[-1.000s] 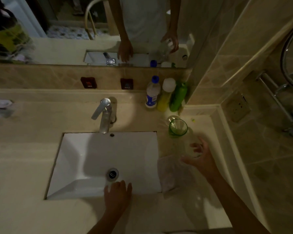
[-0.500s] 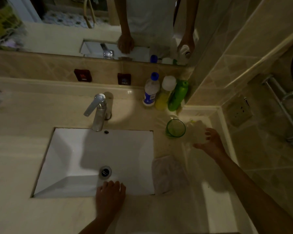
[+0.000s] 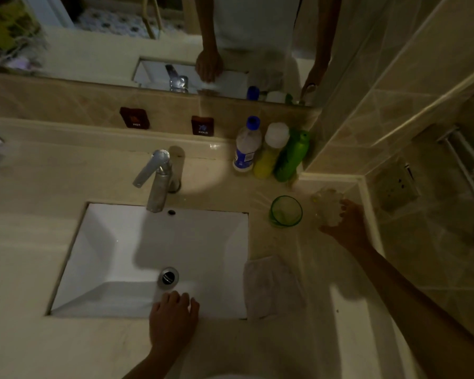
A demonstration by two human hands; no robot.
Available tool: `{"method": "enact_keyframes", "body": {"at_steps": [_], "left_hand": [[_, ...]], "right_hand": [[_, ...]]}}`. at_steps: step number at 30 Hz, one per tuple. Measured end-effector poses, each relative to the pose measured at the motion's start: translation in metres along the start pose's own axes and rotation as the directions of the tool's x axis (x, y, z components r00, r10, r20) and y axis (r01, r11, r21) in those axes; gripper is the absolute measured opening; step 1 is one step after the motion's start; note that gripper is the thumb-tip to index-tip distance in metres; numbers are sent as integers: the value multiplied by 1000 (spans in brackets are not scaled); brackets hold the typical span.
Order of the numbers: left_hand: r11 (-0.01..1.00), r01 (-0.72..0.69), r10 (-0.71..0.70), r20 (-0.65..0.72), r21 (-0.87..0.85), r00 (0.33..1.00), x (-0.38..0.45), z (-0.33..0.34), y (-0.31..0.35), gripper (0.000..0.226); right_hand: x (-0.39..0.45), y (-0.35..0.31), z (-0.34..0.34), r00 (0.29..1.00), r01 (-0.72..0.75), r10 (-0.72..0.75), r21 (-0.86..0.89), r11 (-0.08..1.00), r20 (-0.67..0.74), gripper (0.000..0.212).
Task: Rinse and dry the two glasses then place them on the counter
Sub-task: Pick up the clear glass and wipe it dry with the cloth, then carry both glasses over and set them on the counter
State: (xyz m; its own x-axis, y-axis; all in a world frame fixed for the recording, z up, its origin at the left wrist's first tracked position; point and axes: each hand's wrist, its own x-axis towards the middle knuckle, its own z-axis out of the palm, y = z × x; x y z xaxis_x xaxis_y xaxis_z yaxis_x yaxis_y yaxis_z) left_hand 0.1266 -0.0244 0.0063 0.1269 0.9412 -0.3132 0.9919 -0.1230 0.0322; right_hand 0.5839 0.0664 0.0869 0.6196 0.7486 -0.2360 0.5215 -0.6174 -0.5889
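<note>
Clear ribbed glass in right hand

A dim light is falling on a beige stone counter, and a white rectangular sink is sitting in its middle. A metal faucet is standing at 12 o'clock of the sink, and a round drain is showing at 6 o'clock inside it. A mirror is running along the top, above a tiled backsplash with two dark labels reading HOT and COLD. Three bottles are standing at 1 o'clock: a blue-capped one, a yellow one and a green one. Beige wall tiles are rising at 3 o'clock, carrying a wall socket and a metal rail.
</note>
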Motion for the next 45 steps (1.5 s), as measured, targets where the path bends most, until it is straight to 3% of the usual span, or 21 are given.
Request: {"method": "enact_keyframes", "body": {"at_steps": [11, 17, 20, 24, 25, 27, 28, 30, 32, 36, 41, 45], "left_hand": [[999, 2, -2, 6, -37, 1000, -1, 2, 0, 39], [998, 19, -14, 74, -66, 997, 1, 4, -1, 40], [992, 83, -66, 181, -91, 981, 1, -2, 1, 46], [939, 254, -178, 304, -231, 936, 16, -21, 5, 26], [889, 305, -192, 326, -341, 926, 22, -26, 9, 20], [763, 335, -171, 327, -553, 929, 34, -34, 21, 17], [726, 304, -134, 307, -617, 942, 40, -39, 30, 18], [665, 204, -53, 228, -718, 972, 51, -53, 54, 19], [580, 72, 21, 103, -812, 994, 63, -69, 84, 24], [452, -99, 124, -47, -886, 991, 91, -92, 141, 57], [345, -82, 194, -14, -935, 981, 125, -104, 191, 102], [366, -44, 216, 39, -929, 976, 149, -100, 214, 125]], "right_hand": [[5, 6, 2, 1000, 13, -13, 4, 1000, -9, 108], [-5, -19, -13, 994, 84, -82, -19, 996, 75, 111], [-3, -27, -24, 987, 56, -52, -27, 998, 154, 113], [9, -2, -36, 987, -17, -5, 138, 990, 161, 140], [12, 9, -37, 987, -29, -2, 191, 981, 161, 138], [-19, -9, -51, 988, -85, 41, 305, 949, 147, 107], [-34, -14, -55, 989, -108, 62, 364, 925, 135, 92], [-56, -6, -51, 989, -145, 130, 441, 886, 64, 82], [-76, 4, -39, 984, -130, 173, 497, 858, -42, 78], [-88, 22, -14, 978, -157, 210, 655, 739, -3, 78], [-66, 20, -2, 979, -174, 200, 720, 672, 50, 100], [-46, 17, 10, 984, -160, 163, 734, 661, 68, 138]]}}
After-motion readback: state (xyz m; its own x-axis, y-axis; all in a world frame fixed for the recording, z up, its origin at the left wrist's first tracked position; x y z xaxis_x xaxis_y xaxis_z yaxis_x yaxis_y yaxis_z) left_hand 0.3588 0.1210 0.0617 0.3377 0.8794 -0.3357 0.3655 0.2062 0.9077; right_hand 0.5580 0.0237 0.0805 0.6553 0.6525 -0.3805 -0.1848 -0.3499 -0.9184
